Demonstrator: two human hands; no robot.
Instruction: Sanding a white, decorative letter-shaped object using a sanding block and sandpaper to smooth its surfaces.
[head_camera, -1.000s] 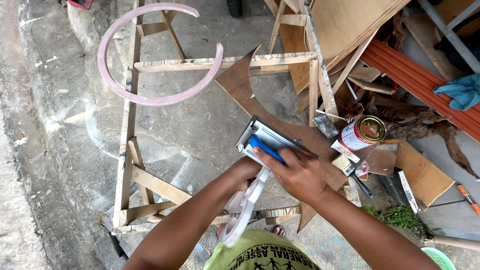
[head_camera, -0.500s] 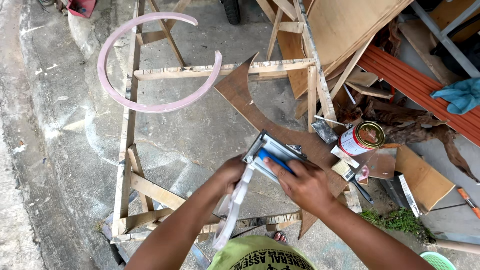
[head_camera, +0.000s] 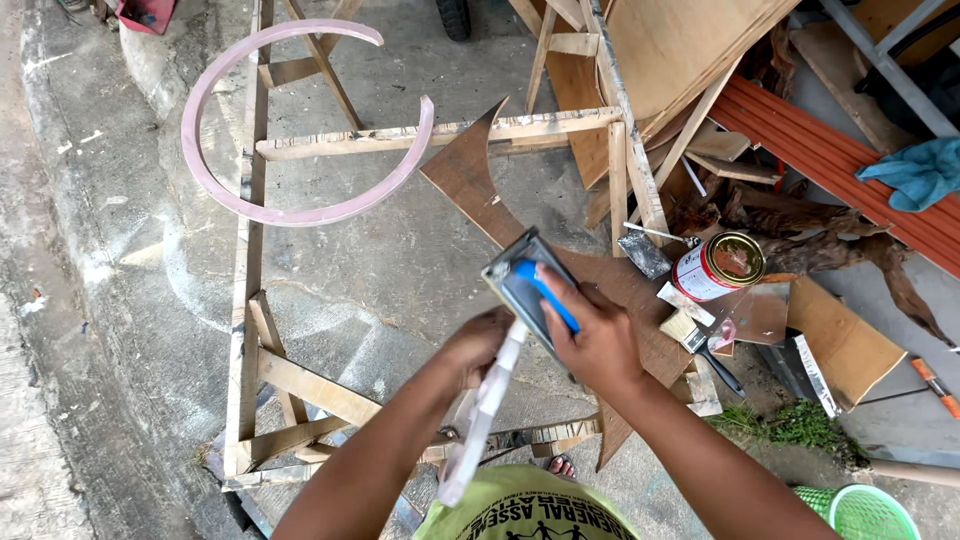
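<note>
Your right hand (head_camera: 598, 340) presses the sanding block (head_camera: 530, 290) flat while your left hand (head_camera: 478, 345) grips the white strip (head_camera: 485, 420); keep the block square, strokes even.

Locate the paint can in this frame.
In the head view the paint can lies tilted at right of centre, on a brown board, just right of the right hand and above a paintbrush.

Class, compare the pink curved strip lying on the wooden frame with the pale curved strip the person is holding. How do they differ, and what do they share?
The pink curved strip rests untouched on the wooden frame; the pale curved strip is gripped in the left hand. The pink one sweeps almost a full ring; the pale one shows only a short arc. Both are thin, flat, curved pieces.
</note>
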